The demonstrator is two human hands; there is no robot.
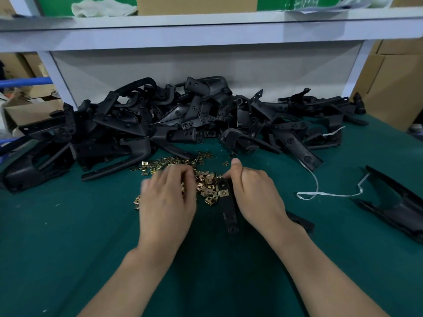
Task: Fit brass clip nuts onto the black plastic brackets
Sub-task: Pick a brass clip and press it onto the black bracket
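While right hand (254,193) grips black bracket (229,211) just right of brass clip nuts (207,188) on green mat (68,236), we pick one nut with left hand (168,195): fingers down in pile, blurred, grasp unclear. We square nut's open side to bracket edge, hole over hole, push home.

one head-worn wide-angle view looks forward and down, close over the green table (68,236).
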